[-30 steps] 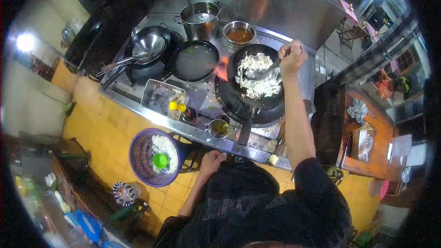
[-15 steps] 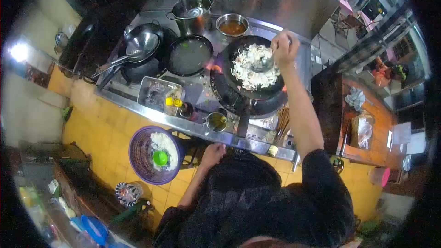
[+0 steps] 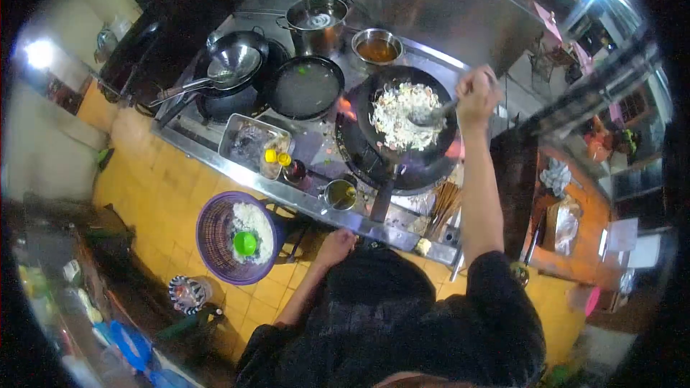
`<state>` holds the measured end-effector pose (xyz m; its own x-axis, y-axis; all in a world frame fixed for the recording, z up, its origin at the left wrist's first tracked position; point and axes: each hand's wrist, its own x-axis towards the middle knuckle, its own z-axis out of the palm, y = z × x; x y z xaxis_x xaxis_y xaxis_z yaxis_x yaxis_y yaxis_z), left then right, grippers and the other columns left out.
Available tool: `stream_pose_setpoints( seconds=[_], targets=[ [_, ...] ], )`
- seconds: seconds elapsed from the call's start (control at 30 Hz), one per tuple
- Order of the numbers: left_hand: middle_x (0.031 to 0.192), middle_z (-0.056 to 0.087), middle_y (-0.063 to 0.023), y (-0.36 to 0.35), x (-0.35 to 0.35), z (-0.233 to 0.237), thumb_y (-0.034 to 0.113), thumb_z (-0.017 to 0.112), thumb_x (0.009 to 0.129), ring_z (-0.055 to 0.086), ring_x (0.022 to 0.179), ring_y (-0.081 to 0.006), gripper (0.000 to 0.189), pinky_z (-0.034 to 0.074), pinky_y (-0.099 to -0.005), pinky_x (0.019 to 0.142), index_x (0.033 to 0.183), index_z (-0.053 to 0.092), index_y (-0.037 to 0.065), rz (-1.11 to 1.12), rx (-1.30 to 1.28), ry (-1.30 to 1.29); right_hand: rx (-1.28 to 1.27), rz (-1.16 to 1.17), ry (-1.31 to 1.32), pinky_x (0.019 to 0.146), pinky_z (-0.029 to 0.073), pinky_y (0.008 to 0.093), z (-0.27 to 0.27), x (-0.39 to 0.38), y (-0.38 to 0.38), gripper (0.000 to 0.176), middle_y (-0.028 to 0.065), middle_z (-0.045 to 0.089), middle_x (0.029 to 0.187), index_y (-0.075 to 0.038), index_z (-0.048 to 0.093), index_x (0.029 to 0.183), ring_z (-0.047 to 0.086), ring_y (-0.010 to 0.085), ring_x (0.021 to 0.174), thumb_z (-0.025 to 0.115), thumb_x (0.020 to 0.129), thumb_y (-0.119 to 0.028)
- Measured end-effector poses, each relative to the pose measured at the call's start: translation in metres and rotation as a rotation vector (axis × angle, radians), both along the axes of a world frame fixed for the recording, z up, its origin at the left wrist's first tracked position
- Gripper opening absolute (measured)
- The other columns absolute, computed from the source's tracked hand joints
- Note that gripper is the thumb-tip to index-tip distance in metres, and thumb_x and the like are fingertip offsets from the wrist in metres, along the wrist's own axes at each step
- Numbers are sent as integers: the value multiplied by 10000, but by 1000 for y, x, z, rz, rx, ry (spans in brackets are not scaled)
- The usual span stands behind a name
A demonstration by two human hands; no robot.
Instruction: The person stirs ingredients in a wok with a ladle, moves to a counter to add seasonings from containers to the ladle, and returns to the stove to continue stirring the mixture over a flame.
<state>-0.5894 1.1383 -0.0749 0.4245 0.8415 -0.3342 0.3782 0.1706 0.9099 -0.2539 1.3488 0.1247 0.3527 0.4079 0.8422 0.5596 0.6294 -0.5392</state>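
Ladle point(image 3: 438, 111) is gripped by the right fingers point(image 3: 470, 88), its bowl point(image 3: 421, 118) set in the rice mixture point(image 3: 394, 118) in the wok point(image 3: 443, 136), left of them; sticking is best avoided by scooping from underneath. Whether the left fingers point(image 3: 345, 239), near the table point(image 3: 244, 170) edge, are closed cannot be told.

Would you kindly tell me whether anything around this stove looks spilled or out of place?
Yes, slightly: small reddish scraps, probably food, lie scattered on the grey metal stove top left of the round black pan of pale food, outside any container. A pale yellow lump sits loose on the stove's front edge. Nothing looks clearly damaged.
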Motion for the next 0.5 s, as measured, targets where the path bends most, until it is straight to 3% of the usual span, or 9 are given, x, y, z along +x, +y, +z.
stream_pose_setpoints(
  seconds=[0.03,0.07,0.13,0.17,0.2,0.3,0.37,0.43,0.5],
  targets=[
    [625,554,-30,7,2,5,204,526,818,514,568,-110,192,412,-270,543,757,561,26,21,12,-13,-53,615,526,441,352,218,20,-10,-16,82,31,455,556,-21,465,825,411,95,476,500,815,-95],
    [634,556,-26,7,0,11,180,521,820,517,578,-106,166,415,-261,547,773,559,25,30,-45,41,-58,634,517,441,352,218,9,-2,0,82,31,455,556,-21,465,825,411,95,476,500,815,-95],
    [644,557,-22,-8,-9,11,155,516,822,520,589,-102,141,418,-252,552,789,557,24,29,-123,110,96,272,124,422,322,218,-6,-6,10,170,44,426,527,-23,438,751,392,94,459,477,842,-161],
    [651,559,-24,-10,-11,-1,154,511,828,523,596,-102,142,419,-246,555,791,558,25,33,-99,82,-5,483,397,405,314,227,-6,3,11,250,61,429,527,-15,428,701,380,100,439,463,852,-211],
    [658,562,-26,-3,-11,-7,152,506,835,526,603,-103,143,421,-241,558,793,558,26,41,-64,52,10,500,393,405,314,227,13,-4,9,250,61,429,527,-15,428,701,380,100,439,463,852,-211],
    [663,566,-35,-2,-14,-6,164,520,840,530,606,-110,162,422,-244,563,788,557,15,115,-42,-13,47,431,528,374,296,232,36,-19,-5,351,70,423,487,-29,412,615,358,111,390,426,856,-284],
    [660,568,-37,-6,-21,-6,176,529,841,533,607,-113,177,424,-250,563,786,558,11,152,-19,-51,19,397,541,365,287,233,17,-18,14,351,66,418,479,-30,412,605,351,110,381,423,858,-273],
    [665,603,-96,-1,-13,51,249,543,804,593,660,-192,255,447,-311,623,767,592,2,197,-115,199,0,328,519,345,276,239,17,-13,22,347,60,412,473,-30,422,597,342,112,362,409,866,-248],
    [659,599,-94,-3,-15,32,252,544,806,589,654,-191,258,445,-313,622,764,591,2,215,-98,141,3,390,593,347,280,241,30,-23,15,342,55,412,477,-32,426,602,347,111,366,409,869,-245]
  ],
)
